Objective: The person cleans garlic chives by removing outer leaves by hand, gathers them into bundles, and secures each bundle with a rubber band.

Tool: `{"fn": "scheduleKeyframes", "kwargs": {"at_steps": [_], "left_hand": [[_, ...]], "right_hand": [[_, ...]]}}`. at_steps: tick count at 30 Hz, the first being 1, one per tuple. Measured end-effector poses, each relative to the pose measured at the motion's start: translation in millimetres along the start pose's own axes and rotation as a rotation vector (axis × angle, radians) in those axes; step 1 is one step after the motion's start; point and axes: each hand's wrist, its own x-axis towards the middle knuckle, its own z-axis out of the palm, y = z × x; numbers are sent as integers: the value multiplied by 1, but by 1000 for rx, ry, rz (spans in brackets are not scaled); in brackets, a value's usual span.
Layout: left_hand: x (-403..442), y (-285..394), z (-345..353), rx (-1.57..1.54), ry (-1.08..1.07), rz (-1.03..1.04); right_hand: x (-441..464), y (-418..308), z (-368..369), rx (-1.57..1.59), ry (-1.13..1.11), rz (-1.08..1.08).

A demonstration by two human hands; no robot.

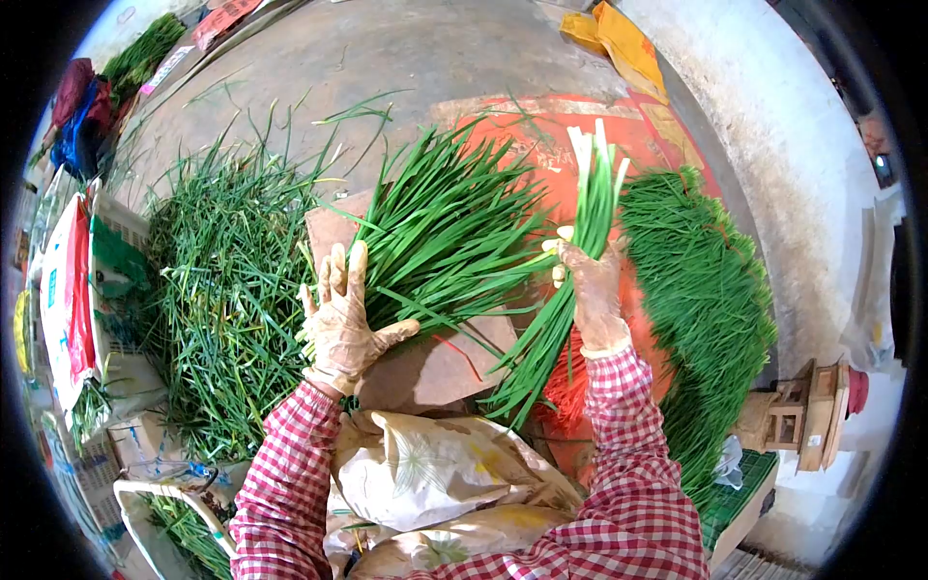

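Observation:
My right hand [594, 295], in a pale thin glove, is closed around a bunch of garlic chives [595, 205]. The white stem ends point up and away, and the green leaves hang down toward my lap. My left hand [344, 324], gloved too, lies with fingers spread at the near left edge of a loose heap of chives [449, 227]. That heap rests on a brown board [430, 372] in front of me. Red ties [565, 391] lie just below the right hand, partly hidden by the hanging leaves.
A tangled pile of leaves [227, 290] spreads on the left. On the right, neatly laid chives [691, 280] border an orange sheet [551, 145]. A wooden stool [802, 416] stands by the white wall. A white sack [416, 469] covers my lap.

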Motion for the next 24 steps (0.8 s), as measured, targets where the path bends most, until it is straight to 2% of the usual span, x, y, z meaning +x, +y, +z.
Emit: {"fn": "scheduleKeyframes", "kwargs": {"at_steps": [1, 3, 6, 7, 9, 10, 11, 13, 15, 16, 19, 22, 24], "left_hand": [[-1, -1, -2, -38, 81, 56], [-7, -4, -9, -47, 145, 102], [-15, -12, -9, -365, 449, 315], [-13, -4, -17, -569, 539, 368], [-18, 12, -19, -884, 488, 275], [-13, 24, -33, -860, 414, 282], [-10, 32, -31, -1027, 225, 230], [4, 54, -38, -1044, 0, 335], [22, 59, -21, -922, -22, 581], [28, 62, -21, -1032, -284, 455], [41, 70, -11, -1585, -682, 138], [49, 68, -19, -1545, -751, 59], [49, 68, -28, -1533, -679, 92]], "right_hand": [[-5, -10, 2, 67, -42, -71], [-12, -24, 3, 72, -62, -46], [-19, -34, 9, 71, -107, -109], [-22, -37, 10, 71, -109, -109], [-28, -43, 15, 64, -145, -136], [-29, -47, 17, 44, -153, -122], [-32, -50, 20, 43, -164, -121], [-38, -54, 24, 72, -196, -149], [-45, -62, 29, 56, -206, -167], [-47, -66, 31, 30, -224, -190], [-52, -74, 38, 2, -252, -208], [-51, -74, 45, 47, -281, -171], [-49, -70, 45, 58, -299, -165]]}}
